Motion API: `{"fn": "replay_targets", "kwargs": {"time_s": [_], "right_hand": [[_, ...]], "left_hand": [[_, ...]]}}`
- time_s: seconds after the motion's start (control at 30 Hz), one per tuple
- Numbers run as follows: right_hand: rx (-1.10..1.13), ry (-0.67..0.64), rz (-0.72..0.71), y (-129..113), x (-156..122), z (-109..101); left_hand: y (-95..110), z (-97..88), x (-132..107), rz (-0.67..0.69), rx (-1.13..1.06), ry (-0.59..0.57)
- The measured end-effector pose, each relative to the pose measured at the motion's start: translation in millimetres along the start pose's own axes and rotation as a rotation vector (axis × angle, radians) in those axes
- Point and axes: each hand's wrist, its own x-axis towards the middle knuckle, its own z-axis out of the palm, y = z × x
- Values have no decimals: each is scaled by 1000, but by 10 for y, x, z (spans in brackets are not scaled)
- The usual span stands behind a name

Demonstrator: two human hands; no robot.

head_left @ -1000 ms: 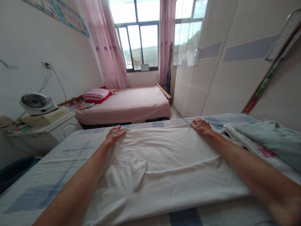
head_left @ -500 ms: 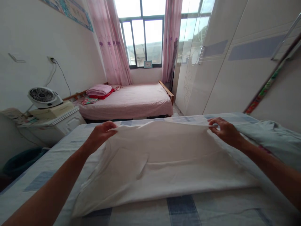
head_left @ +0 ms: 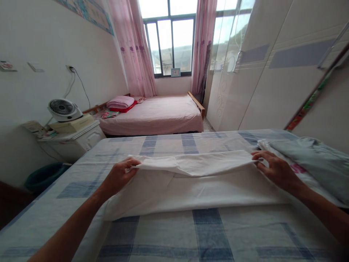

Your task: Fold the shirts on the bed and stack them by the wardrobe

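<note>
Our left grip (head_left: pixel 118 177) and right grip (head_left: pixel 276 171) are closed, pinching opposite ends of a folded-over edge on a soft white cloth piece (head_left: pixel 201 193). We have this cloth lying across the middle of a blue-and-white checked fabric sheet (head_left: pixel 169 234). At the sheet's right side lies a crumpled pale grey-green garment (head_left: pixel 319 160); beyond the sheet stands a pink-covered, wooden-framed bed (head_left: pixel 160 112).

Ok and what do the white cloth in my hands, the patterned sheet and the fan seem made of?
White cloth: soft, matt fabric, perhaps cotton or a blend; it folds and creases easily.
Patterned sheet: matt fabric, maybe cotton, lightly wrinkled.
Fan: probably plastic, since it looks pale, smooth and moulded.
</note>
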Motion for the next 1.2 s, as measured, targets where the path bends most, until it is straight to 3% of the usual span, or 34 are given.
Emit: {"fn": "replay_targets", "kwargs": {"time_s": [0.13,0.2,0.3,0.4,0.53,0.63,0.77,0.83,0.9,0.97,1.03,1.2], "right_hand": [[-2,-194,-72,58,-102,-79],[44,-227,-37,77,-69,-99],[56,-115,79,29,125,-63],[-2,-87,93,-95,337,112],[-99,-211,24,-187,405,473],[-222,-295,-3,-136,360,659],[-302,-339,-30,-102,341,674],[-332,-346,13,-176,345,612],[-365,-300,10,-295,336,543],[-374,-259,-49,-411,304,498],[-360,-281,-73,-480,254,491],[-352,-362,37,-439,165,547]], "left_hand": [[-38,-82,-79,-62,-36,-178],[-92,-89,-23,-145,-43,-84],[-197,-76,203,-232,67,137],[-303,-40,446,-247,275,61],[-417,51,551,-307,388,-87],[-493,131,496,-321,449,-59],[-525,175,428,-351,597,19],[-470,166,409,-327,648,76],[-366,164,372,-188,643,131],[-256,200,300,12,584,103],[-199,285,197,105,535,8],[-313,505,-1,-55,502,-144]]}}
